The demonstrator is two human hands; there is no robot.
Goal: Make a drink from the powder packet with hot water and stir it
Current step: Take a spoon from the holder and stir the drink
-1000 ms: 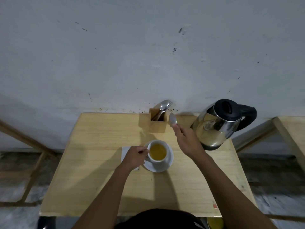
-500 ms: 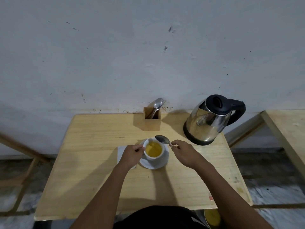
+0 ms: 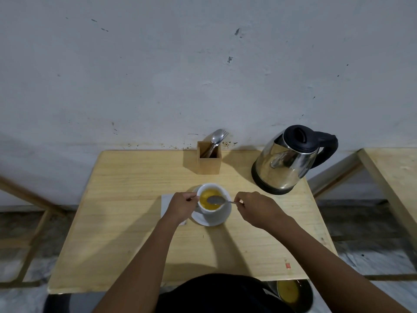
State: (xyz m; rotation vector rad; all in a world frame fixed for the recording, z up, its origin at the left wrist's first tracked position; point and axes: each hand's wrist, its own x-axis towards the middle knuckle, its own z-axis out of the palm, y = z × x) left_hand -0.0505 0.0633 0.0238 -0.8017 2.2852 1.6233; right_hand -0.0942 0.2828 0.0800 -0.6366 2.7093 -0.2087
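Now your left hand [image 3: 180,207] grips the white cup's [image 3: 213,210] handle on its saucer [image 3: 211,220]; your right hand [image 3: 255,207] pinches the spoon [image 3: 217,200], its bowl over the yellow drink [image 3: 206,197], mid-table [image 3: 126,222].

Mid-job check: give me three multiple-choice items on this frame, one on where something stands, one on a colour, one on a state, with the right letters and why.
1. Where does the kettle stand on the table?
A. far right corner
B. near left corner
C. on the saucer

2. What colour is the drink in the cup?
A. clear
B. yellow
C. black

3. What is the right hand doing?
A. lifting the kettle
B. resting flat
C. holding the spoon over the cup

Answers: 1 A, it stands by the wall at the right edge. 2 B, the liquid shows yellow. 3 C, fingers pinch the handle and the bowl lies across the cup's mouth, while the left hand holds the cup's side.
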